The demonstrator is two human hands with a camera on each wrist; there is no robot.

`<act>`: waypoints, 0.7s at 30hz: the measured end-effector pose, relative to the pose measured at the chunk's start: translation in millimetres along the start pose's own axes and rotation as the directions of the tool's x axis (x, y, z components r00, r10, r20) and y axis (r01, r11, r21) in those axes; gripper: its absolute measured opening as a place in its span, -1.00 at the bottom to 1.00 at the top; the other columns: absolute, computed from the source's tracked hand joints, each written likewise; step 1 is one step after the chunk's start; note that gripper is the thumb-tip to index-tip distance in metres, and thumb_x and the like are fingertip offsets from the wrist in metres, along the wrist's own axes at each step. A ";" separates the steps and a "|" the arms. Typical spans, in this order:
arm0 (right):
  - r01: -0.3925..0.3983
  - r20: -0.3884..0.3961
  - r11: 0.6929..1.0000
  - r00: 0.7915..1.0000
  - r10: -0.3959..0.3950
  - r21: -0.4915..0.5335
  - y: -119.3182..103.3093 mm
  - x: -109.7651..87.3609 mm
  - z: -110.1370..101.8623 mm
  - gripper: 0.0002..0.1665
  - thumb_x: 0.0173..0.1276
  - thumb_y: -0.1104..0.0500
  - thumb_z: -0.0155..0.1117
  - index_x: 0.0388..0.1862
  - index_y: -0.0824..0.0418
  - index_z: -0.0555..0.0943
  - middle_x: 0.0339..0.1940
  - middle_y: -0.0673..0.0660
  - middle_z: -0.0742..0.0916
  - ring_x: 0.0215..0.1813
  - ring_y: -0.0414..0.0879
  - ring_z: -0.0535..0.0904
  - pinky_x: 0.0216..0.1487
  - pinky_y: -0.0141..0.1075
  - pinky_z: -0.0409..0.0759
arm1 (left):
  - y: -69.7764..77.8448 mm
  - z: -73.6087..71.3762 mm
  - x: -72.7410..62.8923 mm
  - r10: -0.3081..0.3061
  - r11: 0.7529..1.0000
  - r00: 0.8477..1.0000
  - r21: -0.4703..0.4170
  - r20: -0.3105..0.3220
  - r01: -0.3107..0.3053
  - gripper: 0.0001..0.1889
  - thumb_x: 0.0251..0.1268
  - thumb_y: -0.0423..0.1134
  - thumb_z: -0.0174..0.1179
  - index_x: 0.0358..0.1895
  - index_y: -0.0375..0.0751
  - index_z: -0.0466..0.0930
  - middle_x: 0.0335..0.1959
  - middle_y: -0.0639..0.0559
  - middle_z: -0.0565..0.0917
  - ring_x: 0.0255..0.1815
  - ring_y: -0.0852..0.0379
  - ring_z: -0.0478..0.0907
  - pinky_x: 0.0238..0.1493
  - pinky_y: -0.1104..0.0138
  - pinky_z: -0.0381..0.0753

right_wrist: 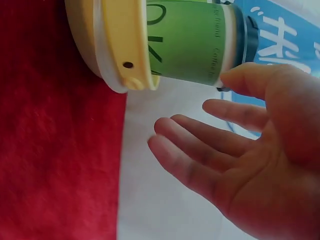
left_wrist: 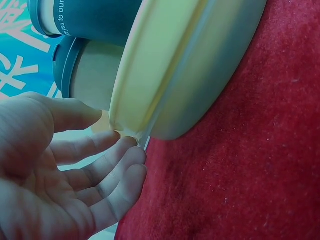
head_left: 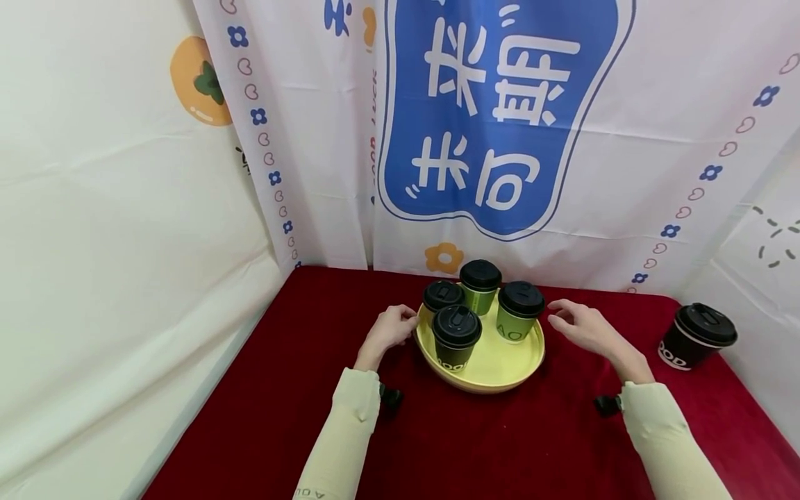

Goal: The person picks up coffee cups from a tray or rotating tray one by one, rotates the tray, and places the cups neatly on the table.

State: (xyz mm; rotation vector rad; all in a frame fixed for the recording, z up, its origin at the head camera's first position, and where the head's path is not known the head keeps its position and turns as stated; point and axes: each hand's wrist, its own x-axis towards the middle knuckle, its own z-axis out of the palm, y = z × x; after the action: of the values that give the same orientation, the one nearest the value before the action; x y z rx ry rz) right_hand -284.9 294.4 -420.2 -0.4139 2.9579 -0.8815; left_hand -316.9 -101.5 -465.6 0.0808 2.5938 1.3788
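A round yellow tray (head_left: 494,362) holds several lidded paper cups. In it stand a black cup (head_left: 456,337) at the front, a brown cup (head_left: 439,298) behind it on the left, a green cup (head_left: 480,286) at the back and another green cup (head_left: 517,312) on the right. My left hand (left_wrist: 65,170) is at the tray's left edge, its loosely bent fingertips at the rim and the thumb apart from the other fingers. Beside the right green cup is my right hand (right_wrist: 240,140), fingers spread and loosely bent, with nothing held.
Another black lidded cup (head_left: 696,337) stands apart on the right side of the table, outside the tray. Dark red cloth (head_left: 500,451) covers the table. A white printed curtain (head_left: 325,139) hangs behind, with white cloth walls at both sides.
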 end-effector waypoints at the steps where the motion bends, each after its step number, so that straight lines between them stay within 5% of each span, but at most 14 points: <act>1: -0.014 0.014 0.999 1.000 0.013 0.044 0.8 0.6 1.7 -0.51 0.51 0.05 0.08 0.28 0.32 0.45 0.04 0.38 0.69 -0.07 0.14 0.68 -0.12 -0.05 0.70 | 0.0 0.0 -0.1 -0.001 1.000 1.000 0.001 -0.001 0.001 -0.72 0.48 -0.07 0.08 0.05 -0.12 0.60 -0.27 -0.06 0.67 -0.29 -0.06 0.63 -0.34 0.25 0.63; 6: -0.110 0.074 0.964 0.993 0.095 0.242 12.2 7.2 14.8 -0.45 0.54 0.05 0.04 0.35 0.37 0.36 0.01 0.44 0.66 -0.08 0.14 0.69 -0.27 -0.13 0.73 | 1.9 0.1 -1.7 0.000 1.000 1.000 0.006 -0.005 0.000 -0.72 0.48 -0.07 0.07 0.05 -0.12 0.61 -0.27 -0.09 0.67 -0.30 -0.08 0.62 -0.33 0.22 0.64; 12: -0.161 0.096 0.923 0.986 0.135 0.350 23.5 14.6 32.0 -0.42 0.55 0.09 0.02 0.36 0.46 0.33 0.02 0.48 0.64 -0.18 0.00 0.70 -0.31 -0.13 0.73 | 2.9 -1.6 -2.3 0.036 0.999 0.999 0.041 -0.009 -0.036 -0.68 0.49 -0.01 0.05 0.10 -0.07 0.60 -0.22 -0.08 0.68 -0.37 0.03 0.59 -0.31 0.22 0.60; 21: -0.195 0.135 0.872 0.979 0.149 0.450 28.4 19.6 41.5 -0.42 0.54 0.12 0.02 0.31 0.57 0.34 -0.13 0.36 0.69 -0.29 -0.12 0.68 -0.27 -0.16 0.73 | 6.1 -11.4 -3.3 0.181 0.977 0.981 0.131 -0.074 -0.170 -0.70 0.49 -0.02 0.06 0.09 -0.02 0.61 0.08 -0.02 0.64 -0.04 0.04 0.57 0.00 0.14 0.57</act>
State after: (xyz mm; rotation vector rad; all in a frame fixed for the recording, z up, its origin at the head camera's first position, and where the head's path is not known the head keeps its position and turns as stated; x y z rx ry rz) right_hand -306.6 290.0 -469.4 -0.1587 2.5240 -1.4388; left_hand -316.2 -107.8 -453.8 0.2820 2.8015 1.3002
